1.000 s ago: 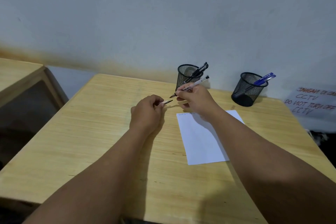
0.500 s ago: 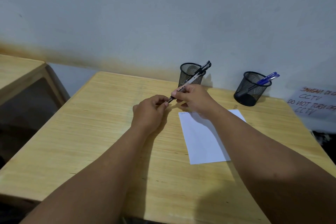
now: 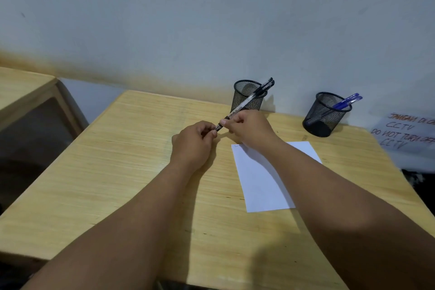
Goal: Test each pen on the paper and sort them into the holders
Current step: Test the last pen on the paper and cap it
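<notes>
Both hands, left hand and right hand, around one pen.

Wide bare wood across the left half of the table, nothing standing there, so that side is open all the way to the near edge. Centre frame is crowded: the left hand and right hand meet over the tabletop, the pen slanting between them toward the upper right. Right behind it stands the left holder, black pens poking out past its rim. There's a clear gap of wood between that and the right holder in the upper right. The paper lies flat, partly under the right forearm. The wall closes off the far edge.
</notes>
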